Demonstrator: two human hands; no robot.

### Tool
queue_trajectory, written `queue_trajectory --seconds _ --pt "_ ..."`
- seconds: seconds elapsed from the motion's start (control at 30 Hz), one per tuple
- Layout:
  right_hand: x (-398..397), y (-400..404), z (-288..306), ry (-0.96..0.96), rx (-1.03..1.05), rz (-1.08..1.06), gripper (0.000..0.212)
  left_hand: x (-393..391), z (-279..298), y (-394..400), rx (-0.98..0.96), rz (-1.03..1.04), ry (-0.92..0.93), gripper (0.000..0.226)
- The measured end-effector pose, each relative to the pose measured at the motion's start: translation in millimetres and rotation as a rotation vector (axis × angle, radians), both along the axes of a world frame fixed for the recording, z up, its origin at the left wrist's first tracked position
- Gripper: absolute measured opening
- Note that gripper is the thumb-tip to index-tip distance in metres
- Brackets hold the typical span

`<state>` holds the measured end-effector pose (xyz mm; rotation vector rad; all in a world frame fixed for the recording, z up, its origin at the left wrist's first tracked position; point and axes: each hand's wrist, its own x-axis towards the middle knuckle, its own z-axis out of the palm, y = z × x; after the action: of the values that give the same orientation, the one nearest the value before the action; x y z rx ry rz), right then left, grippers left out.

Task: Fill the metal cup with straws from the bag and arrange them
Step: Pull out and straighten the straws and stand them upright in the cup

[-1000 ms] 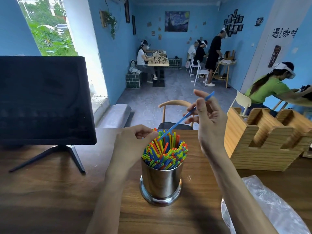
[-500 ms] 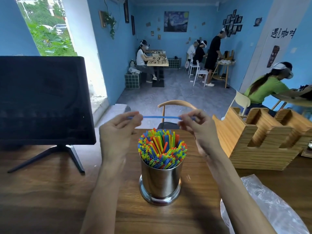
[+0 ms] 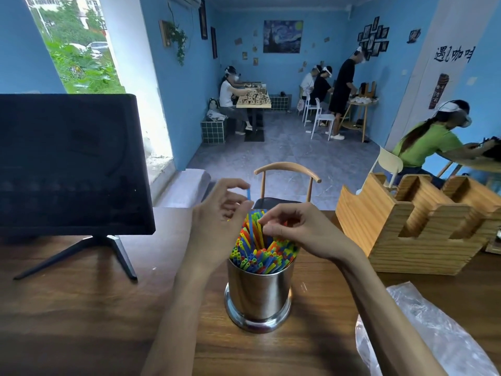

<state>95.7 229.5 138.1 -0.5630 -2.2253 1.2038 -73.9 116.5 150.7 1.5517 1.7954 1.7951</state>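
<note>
While cup (image 3: pixel 259 291) sits full on worktop below fingers, left hand (image 3: pixel 217 226) pinches blue straw (image 3: pixel 250 213) upright, tip among straws (image 3: pixel 264 253); right hand (image 3: pixel 298 232) fingers curled there, grip unclear. Insert step; next push down, level.

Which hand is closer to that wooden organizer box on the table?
The right hand. It hovers over the straws in the metal cup, on the wooden organizer's side. The left hand, pinching a blue straw, sits farther away across the cup.
</note>
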Motion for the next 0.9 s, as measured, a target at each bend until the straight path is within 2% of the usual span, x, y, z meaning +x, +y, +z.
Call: queue_trajectory --seconds 0.13,0.23,0.37,0.47,0.53,0.67,0.77,0.9 --pt "0.4 2.5 -2.4 -0.057 0.039 -0.002 0.008 -1.5 -6.2 -2.6 -0.306 0.014 0.273 0.012" --pt "0.1 3.5 1.5 -0.039 0.04 -0.027 0.006 -3.2 -7.2 -2.6 -0.361 0.013 0.36 0.005" --pt "5.7 6.1 6.3 0.0 0.04 -0.007 0.016 -8.1 -4.2 -1.7 -0.379 0.03 0.444 0.003" --pt "10.8 9.4 6.3 -0.097 -0.001 0.076 0.02 -8.8 -3.5 -5.1 -0.318 0.009 0.405 0.007" --pt "9.4 9.6 5.3 -0.093 -0.014 0.068 0.015 -7.7 -2.7 -9.9 -0.279 -0.061 0.346 0.013" --pt "7.0 8.9 1.3 -0.049 -0.018 0.027 0.008 -3.3 1.6 -20.4 -0.396 -0.32 0.348 0.033" --pt "6.5 6.6 0.1 -0.045 -0.027 0.001 0.008 -1.0 3.5 -20.1 -0.42 -0.359 0.447 0.022" --pt "6.1 2.9 1.5 -0.06 -0.008 -0.027 0.009 -3.1 5.0 -17.2 -0.359 -0.343 0.389 0.016"
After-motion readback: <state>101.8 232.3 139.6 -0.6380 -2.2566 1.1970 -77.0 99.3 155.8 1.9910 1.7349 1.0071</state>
